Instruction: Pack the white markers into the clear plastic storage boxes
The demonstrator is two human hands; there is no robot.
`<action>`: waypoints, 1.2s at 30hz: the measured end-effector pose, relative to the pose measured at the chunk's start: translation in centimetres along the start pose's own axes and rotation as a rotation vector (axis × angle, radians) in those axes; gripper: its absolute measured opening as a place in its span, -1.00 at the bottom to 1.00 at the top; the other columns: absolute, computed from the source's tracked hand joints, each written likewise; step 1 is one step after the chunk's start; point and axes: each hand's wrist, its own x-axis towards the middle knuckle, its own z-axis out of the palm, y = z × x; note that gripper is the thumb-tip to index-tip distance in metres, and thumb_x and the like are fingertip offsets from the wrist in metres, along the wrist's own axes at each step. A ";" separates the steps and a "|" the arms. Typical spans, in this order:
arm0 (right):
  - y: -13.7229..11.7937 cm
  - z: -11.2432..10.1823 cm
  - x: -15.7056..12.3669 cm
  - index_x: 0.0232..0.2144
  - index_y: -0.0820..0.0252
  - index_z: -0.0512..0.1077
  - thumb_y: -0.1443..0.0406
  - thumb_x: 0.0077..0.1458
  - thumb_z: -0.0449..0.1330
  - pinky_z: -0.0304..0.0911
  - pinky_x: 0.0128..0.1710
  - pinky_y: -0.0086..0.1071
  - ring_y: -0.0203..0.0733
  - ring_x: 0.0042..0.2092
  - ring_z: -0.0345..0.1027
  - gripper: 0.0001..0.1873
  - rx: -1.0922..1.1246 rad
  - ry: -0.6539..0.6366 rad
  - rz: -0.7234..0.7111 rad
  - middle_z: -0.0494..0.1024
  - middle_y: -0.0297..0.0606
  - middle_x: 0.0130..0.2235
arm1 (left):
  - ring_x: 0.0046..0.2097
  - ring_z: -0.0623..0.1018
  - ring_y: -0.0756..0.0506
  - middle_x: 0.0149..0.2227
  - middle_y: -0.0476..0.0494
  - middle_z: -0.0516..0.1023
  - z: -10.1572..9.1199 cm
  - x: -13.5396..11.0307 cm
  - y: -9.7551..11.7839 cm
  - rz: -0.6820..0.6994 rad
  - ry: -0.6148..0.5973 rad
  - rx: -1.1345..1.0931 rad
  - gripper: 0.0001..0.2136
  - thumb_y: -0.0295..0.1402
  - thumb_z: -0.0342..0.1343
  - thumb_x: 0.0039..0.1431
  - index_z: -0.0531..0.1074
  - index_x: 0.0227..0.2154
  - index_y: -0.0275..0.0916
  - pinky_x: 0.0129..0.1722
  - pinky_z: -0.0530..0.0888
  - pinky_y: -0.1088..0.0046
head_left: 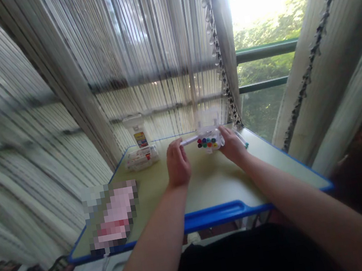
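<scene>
My left hand (pixel 177 163) is closed on a white marker pen (pixel 189 141) that points right toward an open clear case of markers (pixel 208 141) with several coloured caps showing. My right hand (pixel 232 145) grips the right side of that case, holding it on the pale desk (pixel 206 182). Another pen (pixel 242 140) lies just behind my right hand, partly hidden by it.
A clear plastic box (pixel 142 157) lies at the desk's back left, with a white bottle (pixel 137 131) standing behind it. A blurred-out pink item (pixel 113 217) lies near the left front. The desk has a blue raised rim (pixel 216 215). Curtains and a window stand close behind.
</scene>
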 end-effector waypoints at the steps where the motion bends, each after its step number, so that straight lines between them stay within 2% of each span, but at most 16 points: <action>1: -0.1 0.0 0.0 0.09 0.34 0.21 0.36 -0.14 0.23 0.19 0.09 0.01 0.15 0.13 0.22 -0.32 0.004 -0.005 -0.004 0.35 0.13 0.09 | -0.05 0.46 -0.11 -0.16 -0.29 0.47 0.1 -0.1 0.1 0.014 -0.012 0.005 -0.78 -0.46 -0.16 0.27 0.28 -0.07 -0.32 -0.04 0.42 0.30; 7: -0.8 0.2 -0.2 0.10 0.25 0.19 0.38 -0.12 0.20 0.23 0.04 0.01 0.12 0.09 0.26 -0.33 0.049 -0.054 -0.037 0.38 0.05 0.07 | -0.14 0.53 -0.07 -0.16 -0.27 0.52 0.4 -0.3 1.0 -0.035 -0.030 -0.029 -0.74 -0.42 -0.03 0.23 0.25 -0.03 -0.31 -0.12 0.49 0.36; 11: -1.2 0.1 -0.2 0.11 0.27 0.17 0.38 -0.12 0.20 0.19 0.09 0.00 0.11 0.11 0.24 -0.32 0.077 -0.095 -0.064 0.35 0.07 0.09 | -0.24 0.56 -0.02 -0.19 -0.21 0.54 0.5 -0.4 1.3 -0.047 -0.040 -0.075 -0.72 -0.41 0.04 0.19 0.26 -0.03 -0.29 -0.18 0.52 0.40; 16: -1.6 0.0 -0.2 0.11 0.27 0.17 0.43 -0.15 0.17 0.17 0.12 -0.04 0.07 0.15 0.20 -0.30 0.123 -0.142 -0.110 0.34 0.04 0.10 | -0.18 0.56 -0.05 -0.20 -0.19 0.55 0.4 -0.4 1.3 0.028 -0.100 -0.048 -0.78 -0.47 0.06 0.16 0.35 -0.11 -0.26 -0.16 0.53 0.39; 23: -1.7 0.0 -0.2 0.10 0.22 0.18 0.44 -0.14 0.18 0.17 0.12 -0.04 0.05 0.14 0.21 -0.32 0.158 -0.134 -0.105 0.35 0.00 0.09 | -0.18 0.52 -0.06 -0.25 -0.16 0.54 0.2 -0.1 1.5 0.080 -0.099 -0.017 -0.86 -0.44 0.06 0.17 0.40 -0.20 -0.25 -0.15 0.49 0.36; 31: -1.9 -0.2 -0.2 0.09 0.28 0.20 0.42 -0.15 0.20 0.16 0.12 -0.06 0.06 0.13 0.22 -0.33 0.167 -0.131 -0.118 0.35 0.06 0.09 | -0.23 0.45 -0.10 -0.34 -0.15 0.49 -0.2 0.2 1.8 0.047 -0.088 0.057 -0.86 -0.30 0.12 0.12 0.34 -0.34 -0.25 -0.18 0.44 0.33; 33: -2.0 -0.1 -0.3 0.08 0.29 0.20 0.40 -0.15 0.22 0.17 0.11 -0.05 0.08 0.13 0.22 -0.32 0.167 -0.140 -0.127 0.36 0.07 0.09 | -0.23 0.44 -0.11 -0.34 -0.16 0.47 -0.2 0.2 1.9 0.031 -0.098 0.068 -0.82 -0.25 0.12 0.11 0.32 -0.34 -0.25 -0.19 0.43 0.31; 36: -2.0 -0.1 -0.3 0.08 0.23 0.20 0.37 -0.13 0.22 0.19 0.09 -0.03 0.09 0.12 0.22 -0.33 0.174 -0.155 -0.127 0.36 0.03 0.09 | -0.19 0.42 -0.13 -0.27 -0.19 0.45 -0.3 0.2 2.0 0.038 -0.151 0.026 -0.79 -0.27 0.08 0.12 0.32 -0.22 -0.26 -0.15 0.42 0.29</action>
